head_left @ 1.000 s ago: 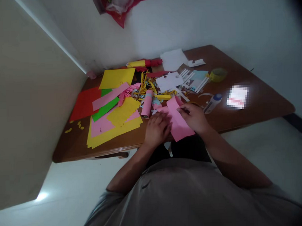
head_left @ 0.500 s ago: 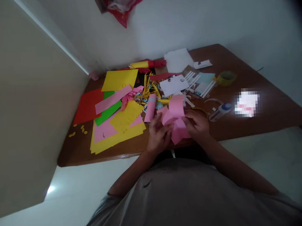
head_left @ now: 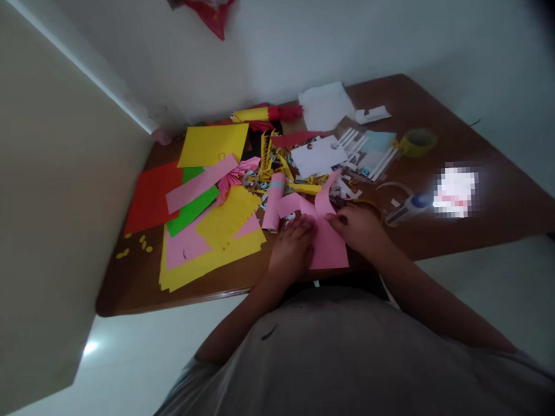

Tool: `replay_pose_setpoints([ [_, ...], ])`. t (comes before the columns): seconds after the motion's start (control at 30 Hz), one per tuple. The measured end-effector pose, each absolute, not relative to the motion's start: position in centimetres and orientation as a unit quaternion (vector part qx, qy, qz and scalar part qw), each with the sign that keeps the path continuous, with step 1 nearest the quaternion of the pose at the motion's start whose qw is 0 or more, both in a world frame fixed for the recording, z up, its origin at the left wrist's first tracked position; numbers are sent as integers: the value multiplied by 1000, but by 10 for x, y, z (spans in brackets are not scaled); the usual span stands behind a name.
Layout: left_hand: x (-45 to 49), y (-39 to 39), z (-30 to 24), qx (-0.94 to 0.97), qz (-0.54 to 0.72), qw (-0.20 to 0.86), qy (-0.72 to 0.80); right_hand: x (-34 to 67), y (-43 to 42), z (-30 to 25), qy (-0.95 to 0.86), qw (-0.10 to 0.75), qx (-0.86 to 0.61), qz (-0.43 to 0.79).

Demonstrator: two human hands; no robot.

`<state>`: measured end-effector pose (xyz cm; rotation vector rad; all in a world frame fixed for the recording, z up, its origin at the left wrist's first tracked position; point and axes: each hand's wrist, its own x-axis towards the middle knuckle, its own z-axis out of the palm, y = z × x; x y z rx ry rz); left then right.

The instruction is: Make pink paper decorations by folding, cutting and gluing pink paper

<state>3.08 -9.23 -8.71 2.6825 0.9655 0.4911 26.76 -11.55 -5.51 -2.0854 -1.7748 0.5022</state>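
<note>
Pressing down on a pink paper sheet [head_left: 327,245] at the near edge of the worktop [head_left: 466,224], the left hand [head_left: 291,247] lies flat on the sheet's left part, its grip spread and clamped on nothing. The right hand [head_left: 358,226] has its grip pinched together on the sheet's upper edge, where the paper curls upward. Just left of the grip lies a pink paper roll [head_left: 272,202]; a glue stick [head_left: 406,208] lies right of it.
</note>
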Motion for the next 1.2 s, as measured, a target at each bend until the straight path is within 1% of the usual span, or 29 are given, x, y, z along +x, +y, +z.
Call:
replay_pose_setpoints([
  [0.03,31,-94,-87,923,158,125,328,269,-117,-54,-633,146,-740,175],
  [0.1,32,-97,-84,927,137,120,329,270,-122,-52,-626,112,-752,172],
  [0.23,34,-104,-80,927,122,108,337,271,-130,-51,-609,96,-769,172],
  [0.4,35,-107,-81,925,138,139,327,264,-136,-47,-600,68,-778,173],
  [0.6,37,-109,-81,918,133,137,349,259,-139,-41,-592,63,-784,177],
  [0.83,38,-107,-80,920,138,139,340,263,-128,-42,-586,69,-786,182],
  [0.93,38,-106,-80,919,136,141,342,261,-127,-41,-583,58,-789,186],
  [1.1,39,-107,-73,919,100,144,354,258,-130,-35,-581,24,-790,194],
  [1.2,40,-108,-69,918,89,148,357,257,-135,-32,-576,24,-794,191],
])
